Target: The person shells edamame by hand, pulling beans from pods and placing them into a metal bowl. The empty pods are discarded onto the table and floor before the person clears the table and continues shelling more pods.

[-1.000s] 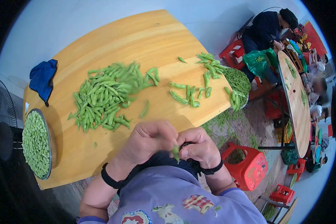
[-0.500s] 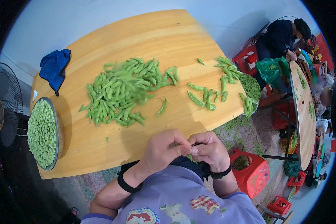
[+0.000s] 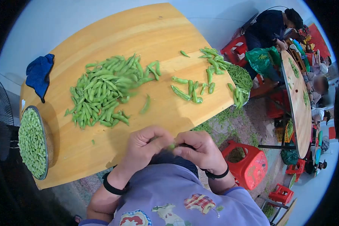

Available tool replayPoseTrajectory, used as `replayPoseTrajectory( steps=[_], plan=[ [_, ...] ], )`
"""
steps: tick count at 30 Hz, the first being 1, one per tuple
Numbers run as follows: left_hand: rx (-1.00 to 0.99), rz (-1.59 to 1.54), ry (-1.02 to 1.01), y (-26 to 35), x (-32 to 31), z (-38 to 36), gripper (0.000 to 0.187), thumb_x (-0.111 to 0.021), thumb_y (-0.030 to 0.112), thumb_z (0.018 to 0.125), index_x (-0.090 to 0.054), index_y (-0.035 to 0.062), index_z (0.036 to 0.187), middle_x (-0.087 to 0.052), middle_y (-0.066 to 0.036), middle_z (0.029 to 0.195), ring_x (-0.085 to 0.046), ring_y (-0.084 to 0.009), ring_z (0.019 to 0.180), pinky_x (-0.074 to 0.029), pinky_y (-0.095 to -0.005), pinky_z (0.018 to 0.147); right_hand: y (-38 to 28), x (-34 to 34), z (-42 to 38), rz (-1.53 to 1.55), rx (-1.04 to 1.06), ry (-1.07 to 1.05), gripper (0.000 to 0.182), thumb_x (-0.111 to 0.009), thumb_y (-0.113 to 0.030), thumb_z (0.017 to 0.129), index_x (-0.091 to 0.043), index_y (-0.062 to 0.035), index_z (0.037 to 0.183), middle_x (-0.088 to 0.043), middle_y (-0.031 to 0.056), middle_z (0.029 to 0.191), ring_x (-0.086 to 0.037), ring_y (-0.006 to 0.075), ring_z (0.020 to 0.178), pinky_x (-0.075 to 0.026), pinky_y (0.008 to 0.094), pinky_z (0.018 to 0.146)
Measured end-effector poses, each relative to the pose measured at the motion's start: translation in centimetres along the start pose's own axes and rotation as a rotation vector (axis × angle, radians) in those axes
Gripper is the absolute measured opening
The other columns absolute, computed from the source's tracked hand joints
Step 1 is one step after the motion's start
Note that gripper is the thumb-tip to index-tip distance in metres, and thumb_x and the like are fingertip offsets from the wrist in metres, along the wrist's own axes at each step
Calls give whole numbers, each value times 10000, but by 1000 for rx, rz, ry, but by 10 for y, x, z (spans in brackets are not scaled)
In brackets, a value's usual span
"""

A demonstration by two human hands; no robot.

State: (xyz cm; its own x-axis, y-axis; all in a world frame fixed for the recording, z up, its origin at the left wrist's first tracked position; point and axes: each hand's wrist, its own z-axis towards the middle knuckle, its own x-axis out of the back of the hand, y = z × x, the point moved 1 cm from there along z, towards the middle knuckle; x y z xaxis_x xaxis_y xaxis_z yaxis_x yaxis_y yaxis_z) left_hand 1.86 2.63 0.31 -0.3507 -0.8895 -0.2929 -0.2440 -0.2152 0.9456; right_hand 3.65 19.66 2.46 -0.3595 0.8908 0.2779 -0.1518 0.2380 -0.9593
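Note:
Close to my body at the table's near edge, my left hand [image 3: 147, 146] and my right hand [image 3: 199, 151] face each other with fingers pinched. Between their fingertips is a green soybean pod [image 3: 171, 146], mostly hidden and slightly blurred; both hands appear to grip it. Beyond my left hand lies a big heap of green soybean pods [image 3: 98, 94]. A single pod [image 3: 145, 104] rests apart from the heap, toward me. On the far left, a metal bowl [image 3: 46, 148] is full of shelled green beans [image 3: 31, 141].
A blue cloth [image 3: 39, 75] lies at the wooden table's [image 3: 150, 34] left edge. More pods [image 3: 194, 90] are scattered right. Beside the right edge hangs a bag of empty-looking pods [image 3: 240, 78]. A red stool [image 3: 248, 165] stands right of me; a person [image 3: 269, 28] sits beyond.
The view has shifted, so the table and bowl appear further left. My hands have drawn slightly apart at the fingertips, and a green bit now shows between them.

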Motion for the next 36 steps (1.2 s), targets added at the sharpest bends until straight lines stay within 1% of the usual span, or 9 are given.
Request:
replayPoseTrajectory(
  steps=[5, 9, 12, 14, 17, 21, 26, 29, 36],
  plan=[
    [-163, -214, -164, -17, 2, 0, 73, -566, 50, 811, -563, 25, 742, -539, 7, 687, -487, -69, 642, -396, -195, 593, 13, -2, -2, 939, -402, -279, 131, -580, -88, 795, -607, 32, 842, -549, 1, 652, -419, 64, 480, -297, 205, 429],
    [-224, -368, -216, -21, -6, -3, 96, -553, 63, 829, -554, 27, 740, -535, 9, 688, -474, -63, 609, -383, -189, 559, 19, -8, -5, 1231, -437, -280, 122, -591, -76, 782, -607, 37, 823, -546, 21, 649, -365, 47, 456, -232, 175, 416],
    [8, -434, -31, -18, -6, -3, 130, -573, 123, 836, -550, 40, 739, -519, 25, 670, -447, -45, 571, -359, -180, 520, 19, -11, -1, 1072, -485, -123, 121, -595, -86, 787, -599, 34, 802, -536, 4, 628, -415, 66, 469, -285, 203, 416],
    [125, -235, 58, -17, -5, -5, 126, -601, 152, 823, -558, 57, 752, -505, 45, 655, -420, -18, 553, -335, -166, 498, 12, -10, -1, 212, -110, 95, 113, -606, -80, 776, -583, 29, 790, -536, 24, 601, -472, 111, 484, -355, 259, 435],
    [35, 14, 39, -19, -6, -1, 92, -628, 139, 797, -573, 69, 773, -500, 55, 648, -411, 0, 565, -325, -157, 499, 0, -7, -3, -185, -31, 142, 107, -618, -68, 757, -573, 22, 793, -540, 63, 593, -513, 151, 523, -405, 296, 496],
    [223, 35, -29, 5, -4, -5, 58, -625, 90, 783, -578, 56, 791, -510, 57, 660, -431, -4, 586, -342, -157, 516, -2, 2, -6, 91, -168, 3, 104, -625, -58, 744, -584, 14, 807, -552, 86, 627, -517, 138, 575, -408, 263, 548],
    [-226, 480, -255, 16, 2, -1, 126, -640, 32, 727, -569, 24, 830, -548, 42, 694, -506, -43, 614, -413, -190, 537, -3, 10, -9, 556, -380, -66, 115, -611, -76, 786, -586, 19, 847, -564, -3, 696, -495, 72, 617, -402, 225, 561],
    [-383, 660, -180, 23, -3, 0, 140, -627, 25, 712, -568, 14, 839, -543, 35, 684, -499, -46, 590, -407, -186, 525, 3, 8, -9, 778, -477, -103, 130, -598, -86, 805, -585, 28, 866, -562, -30, 725, -493, 65, 628, -401, 217, 570],
    [177, 133, -38, 27, -8, 15, 169, -426, 33, 842, -563, 9, 939, -512, 22, 661, -408, -20, 525, -320, -160, 457, -11, 5, 0, -47, -145, 211, 142, -620, -95, 761, -577, 16, 838, -564, 130, 685, -526, 216, 531, -415, 304, 497]
  ],
)
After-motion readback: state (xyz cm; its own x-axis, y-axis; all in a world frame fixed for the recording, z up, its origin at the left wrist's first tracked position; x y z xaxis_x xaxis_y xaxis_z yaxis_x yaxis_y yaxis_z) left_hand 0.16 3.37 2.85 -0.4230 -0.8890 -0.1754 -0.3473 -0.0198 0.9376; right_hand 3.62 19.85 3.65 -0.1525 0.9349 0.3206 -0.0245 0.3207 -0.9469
